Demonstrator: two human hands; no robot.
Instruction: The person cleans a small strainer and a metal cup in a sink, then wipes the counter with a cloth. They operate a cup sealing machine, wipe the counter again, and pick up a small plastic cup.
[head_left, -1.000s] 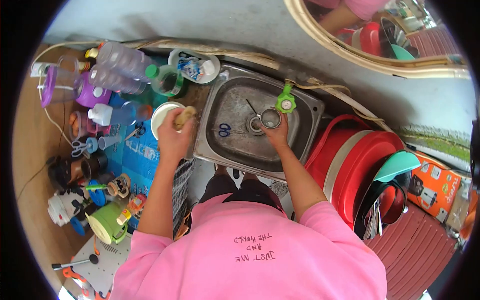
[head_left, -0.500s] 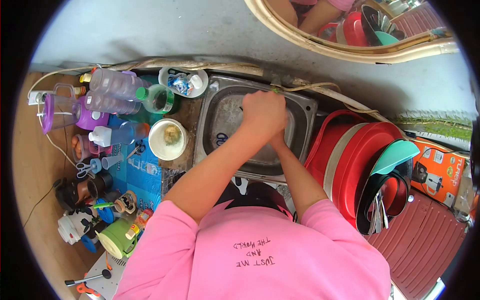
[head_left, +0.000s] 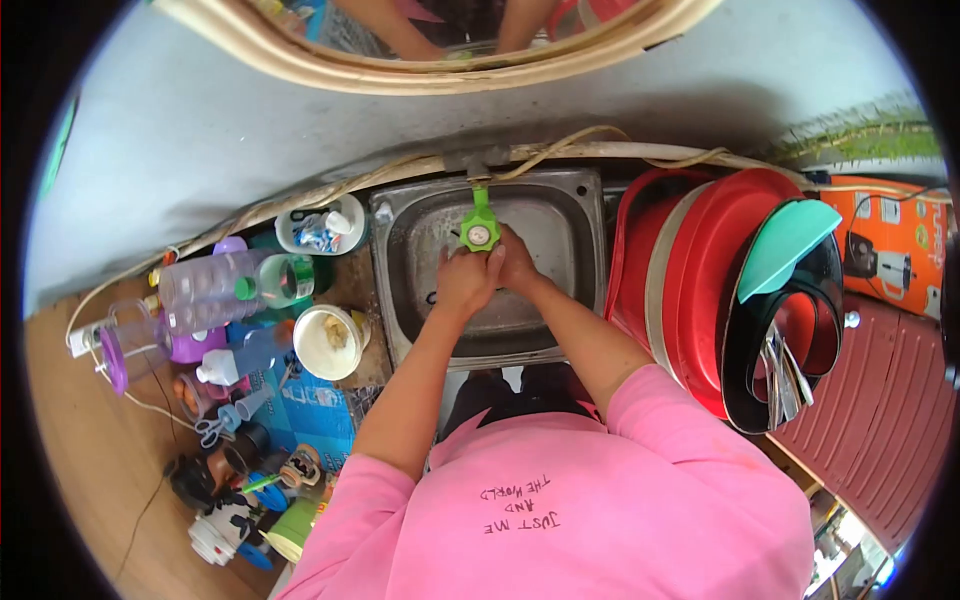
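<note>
A bright green tap [head_left: 479, 228] with a round knob juts from the wall over the metal sink [head_left: 530, 325]. Both of my bare hands are together over the basin, just below the knob. My left hand [head_left: 468, 278] shows its back, thumb and fingers apart at the tap's underside, gripping nothing visible. My right hand [head_left: 518, 262] comes in from the right side of the tap, close against the left. Its fingers are mostly hidden behind the tap and the left hand.
Left of the sink stand a white bucket [head_left: 325, 342], a white tub [head_left: 322, 224] with packets and several plastic bottles [head_left: 215, 290]. On the right are red basins [head_left: 700, 285] and a black container [head_left: 745, 350] with cutlery and a teal bowl [head_left: 790, 245]. A framed mirror [head_left: 450, 75] hangs above.
The hand that covered the tap has come down below it, uncovering the green knob. Both hands are now lower, at the tap's underside. The view has shifted.
</note>
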